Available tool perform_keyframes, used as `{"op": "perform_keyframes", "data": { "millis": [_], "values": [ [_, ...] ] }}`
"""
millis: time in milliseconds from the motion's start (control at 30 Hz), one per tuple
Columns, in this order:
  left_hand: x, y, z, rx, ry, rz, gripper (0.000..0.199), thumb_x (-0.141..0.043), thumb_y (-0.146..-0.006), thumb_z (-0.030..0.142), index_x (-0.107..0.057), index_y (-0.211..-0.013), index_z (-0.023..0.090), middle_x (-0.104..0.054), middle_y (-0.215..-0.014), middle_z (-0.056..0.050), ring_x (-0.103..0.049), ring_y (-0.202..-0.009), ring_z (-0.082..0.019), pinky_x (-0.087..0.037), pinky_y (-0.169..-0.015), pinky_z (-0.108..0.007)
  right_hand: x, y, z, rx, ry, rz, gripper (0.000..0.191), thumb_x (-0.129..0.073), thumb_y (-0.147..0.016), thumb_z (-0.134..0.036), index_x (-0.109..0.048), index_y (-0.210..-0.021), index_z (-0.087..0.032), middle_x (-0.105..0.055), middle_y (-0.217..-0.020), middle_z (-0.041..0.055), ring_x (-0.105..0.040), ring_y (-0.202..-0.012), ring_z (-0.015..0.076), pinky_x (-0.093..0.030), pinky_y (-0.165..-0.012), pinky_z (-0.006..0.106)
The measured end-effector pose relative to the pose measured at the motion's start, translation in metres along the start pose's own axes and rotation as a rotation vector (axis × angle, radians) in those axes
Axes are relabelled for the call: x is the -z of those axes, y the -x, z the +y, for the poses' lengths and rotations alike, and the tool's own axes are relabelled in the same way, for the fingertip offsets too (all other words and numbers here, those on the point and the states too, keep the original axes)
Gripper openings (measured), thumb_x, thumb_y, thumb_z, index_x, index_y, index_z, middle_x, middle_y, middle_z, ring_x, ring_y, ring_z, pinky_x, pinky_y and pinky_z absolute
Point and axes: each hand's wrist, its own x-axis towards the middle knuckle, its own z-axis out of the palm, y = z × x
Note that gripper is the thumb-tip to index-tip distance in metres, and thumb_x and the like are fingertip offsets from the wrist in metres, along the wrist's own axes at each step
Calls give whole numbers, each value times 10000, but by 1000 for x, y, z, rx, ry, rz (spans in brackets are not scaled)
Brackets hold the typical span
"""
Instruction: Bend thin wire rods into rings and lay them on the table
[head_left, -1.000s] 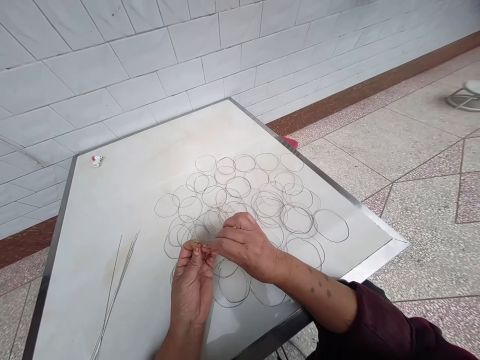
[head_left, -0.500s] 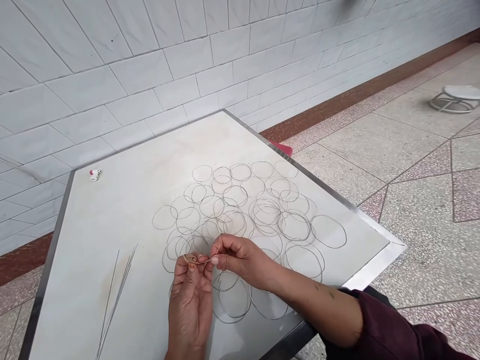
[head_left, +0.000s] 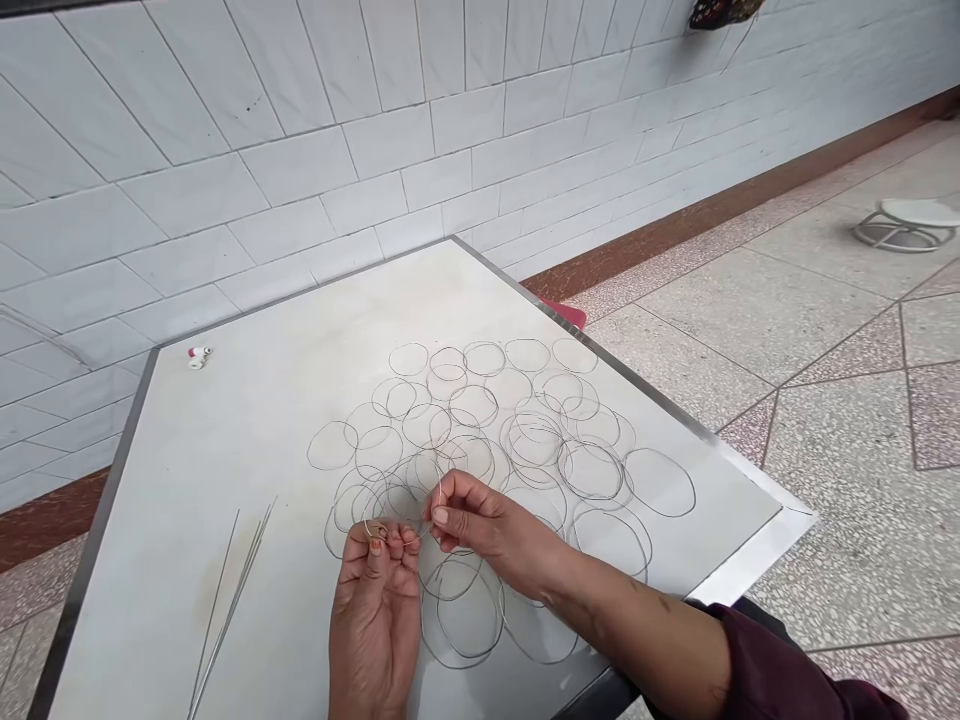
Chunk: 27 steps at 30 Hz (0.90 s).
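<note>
My left hand (head_left: 379,590), palm up, pinches a thin wire ring (head_left: 441,487) between thumb and fingers near the front middle of the table. My right hand (head_left: 469,515) grips the same ring from its right side, thumb against the fingertips. The ring stands up off the table, and its lower part runs between both hands. Exactly how the wire ends lie is too fine to make out. Beneath and beyond the hands, many thin wire rings (head_left: 660,482) lie flat and overlapping on the white tabletop (head_left: 300,380).
Several straight wires (head_left: 236,600) lie at the table's left front. A small white and pink object (head_left: 199,357) sits near the far left corner. The tabletop has a metal edge (head_left: 637,384). A tiled wall (head_left: 300,170) stands behind; a round stool (head_left: 907,222) is on the floor at right.
The camera view has tilted up slightly, so the scene sits lower. My right hand has shifted slightly away from my left fingertips along the ring; both hands still hold it.
</note>
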Motion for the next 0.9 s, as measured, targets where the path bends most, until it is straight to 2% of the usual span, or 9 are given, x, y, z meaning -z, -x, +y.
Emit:
{"op": "perform_keyframes", "data": {
  "millis": [133,333,567,767,900],
  "values": [
    [-1,0,1,-42,-5,-32,228,-862,-702,232,-648,-776,207,-601,-789,14,-617,-776,-124,-578,-835,-271,0,0,0,-78,-168,-23,347,-804,-798,-413,-541,-846,-190,-641,-878,13,-568,-820,132,-398,-771,277],
    [-4,4,8,-67,-54,-113,195,-821,-744,229,-628,-741,203,-515,-722,21,-531,-682,-118,-560,-712,-261,3,-1,-4,-100,-240,-6,333,-820,-778,-352,-530,-833,-199,-632,-800,-11,-530,-723,108,-393,-723,253],
    [-1,4,16,2,-137,-189,182,-775,-795,227,-613,-717,196,-505,-726,3,-506,-703,-134,-522,-679,-259,10,-2,-10,-103,-295,-29,260,-788,-800,-284,-544,-850,-207,-594,-763,-26,-545,-755,118,-432,-770,264],
    [3,1,17,124,-127,-266,154,-731,-831,214,-613,-735,196,-510,-726,4,-513,-677,-128,-513,-665,-266,20,-1,-17,-225,-330,-122,221,-764,-775,-241,-558,-842,-196,-577,-677,-37,-541,-674,118,-431,-752,284],
    [4,2,17,153,-123,-301,172,-718,-841,219,-599,-720,191,-494,-711,7,-505,-659,-125,-506,-657,-269,22,-2,-19,-243,-345,-186,202,-758,-755,-246,-569,-796,-188,-556,-636,-37,-536,-654,126,-428,-749,299]
  ]
}}
